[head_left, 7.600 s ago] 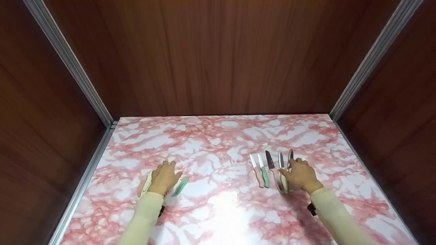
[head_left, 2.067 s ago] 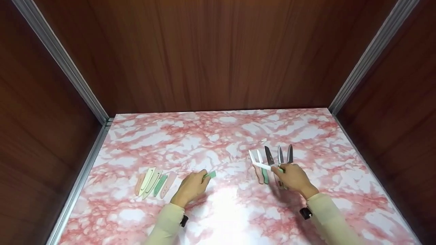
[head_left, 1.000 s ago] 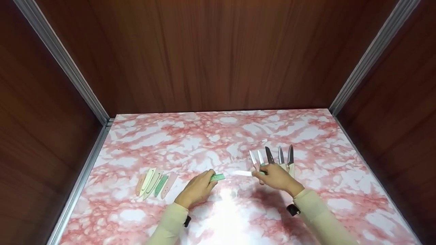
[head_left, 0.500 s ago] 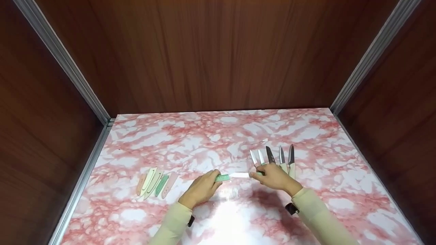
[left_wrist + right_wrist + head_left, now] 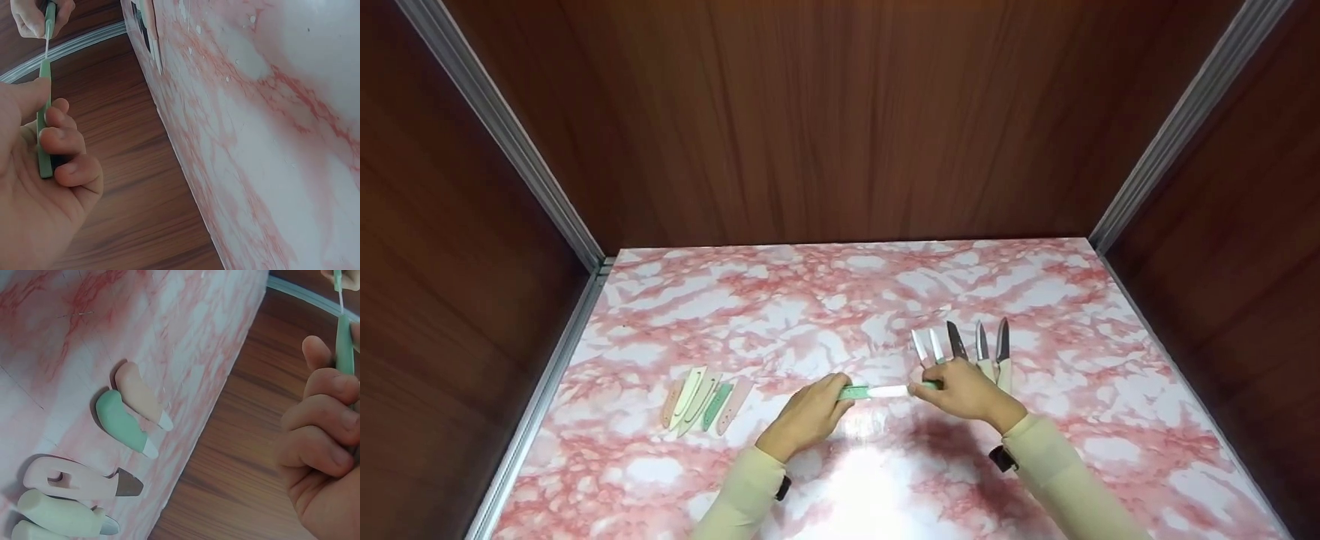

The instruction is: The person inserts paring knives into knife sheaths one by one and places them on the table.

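Near the table's middle, my left hand (image 5: pixel 806 415) pinches a green knife sheath (image 5: pixel 853 392) between thumb and curled fingers. My right hand (image 5: pixel 964 391) grips the green handle (image 5: pixel 344 346) of a small knife (image 5: pixel 889 391), its white blade pointing left. The blade meets the mouth of the sheath, in one line with it; its tip is not visible. In the left wrist view, a short stretch of blade shows between the sheath (image 5: pixel 45 121) and the handle (image 5: pixel 50 17). Most of that handle is hidden in my right hand in the head view.
Several knives lie in a row by my right hand, including a pink one (image 5: pixel 138 394), a green one (image 5: pixel 118 422) and a dark-bladed one (image 5: pixel 73 479). Several sheaths (image 5: pixel 718 406) lie side by side at left. Wood panels (image 5: pixel 840 127) enclose the marbled table (image 5: pixel 780 285).
Earlier my hands were over the sheaths and the knives. The left has since brought a green sheath to the middle, and the right has turned the knife leftward; blade and sheath have come together.
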A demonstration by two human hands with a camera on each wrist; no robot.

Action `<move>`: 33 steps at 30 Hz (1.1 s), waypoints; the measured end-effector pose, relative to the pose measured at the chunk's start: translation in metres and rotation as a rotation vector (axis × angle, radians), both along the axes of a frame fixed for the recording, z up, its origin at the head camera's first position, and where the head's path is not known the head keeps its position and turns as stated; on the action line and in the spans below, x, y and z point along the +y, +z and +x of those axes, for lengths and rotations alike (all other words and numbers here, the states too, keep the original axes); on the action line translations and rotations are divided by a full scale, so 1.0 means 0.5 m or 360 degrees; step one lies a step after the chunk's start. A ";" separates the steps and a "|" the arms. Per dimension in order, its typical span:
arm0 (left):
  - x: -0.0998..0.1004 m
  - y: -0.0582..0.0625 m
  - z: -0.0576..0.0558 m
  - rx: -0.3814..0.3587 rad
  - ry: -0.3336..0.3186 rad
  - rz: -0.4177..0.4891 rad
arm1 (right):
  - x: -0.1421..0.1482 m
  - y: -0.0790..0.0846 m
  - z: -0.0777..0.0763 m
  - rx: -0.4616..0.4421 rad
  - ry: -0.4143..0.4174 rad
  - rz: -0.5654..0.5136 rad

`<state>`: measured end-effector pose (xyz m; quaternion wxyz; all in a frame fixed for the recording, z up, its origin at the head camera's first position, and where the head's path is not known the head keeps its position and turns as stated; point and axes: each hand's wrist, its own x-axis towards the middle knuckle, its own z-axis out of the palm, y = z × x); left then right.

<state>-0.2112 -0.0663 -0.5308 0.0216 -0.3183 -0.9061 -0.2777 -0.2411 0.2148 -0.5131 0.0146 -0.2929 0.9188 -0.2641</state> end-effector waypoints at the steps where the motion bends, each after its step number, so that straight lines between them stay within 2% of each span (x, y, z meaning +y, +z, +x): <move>1: 0.000 0.000 0.001 0.0013 -0.0006 -0.0006 | -0.001 0.001 0.001 -0.0003 0.0011 0.0002; 10: 0.009 0.006 -0.001 0.0127 -0.0076 -0.0011 | -0.004 0.006 -0.001 0.0078 0.0072 -0.0005; 22: 0.011 0.011 0.003 0.0094 -0.0051 -0.0034 | -0.009 0.012 -0.002 0.0074 0.0122 -0.0013; 33: 0.015 0.015 0.010 0.0093 -0.0038 -0.0031 | -0.015 0.014 0.002 0.0026 0.0104 -0.0017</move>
